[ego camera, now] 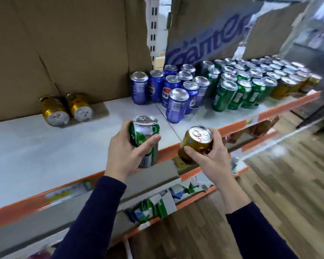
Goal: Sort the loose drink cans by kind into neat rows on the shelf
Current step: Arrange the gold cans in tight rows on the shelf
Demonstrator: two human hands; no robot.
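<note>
Left hand wraps a green-and-silver can, upright, thumb across its front, over the shelf front edge. Right hand grips a gold can, tilted, fingers curled round its body, just off the edge. Both smooth metal cylinders, pull-tab tops

Held — green can upright, gold can tilted.

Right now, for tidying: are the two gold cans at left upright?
Tipped: the two gold cans lie on their sides, ends facing the camera.
</note>
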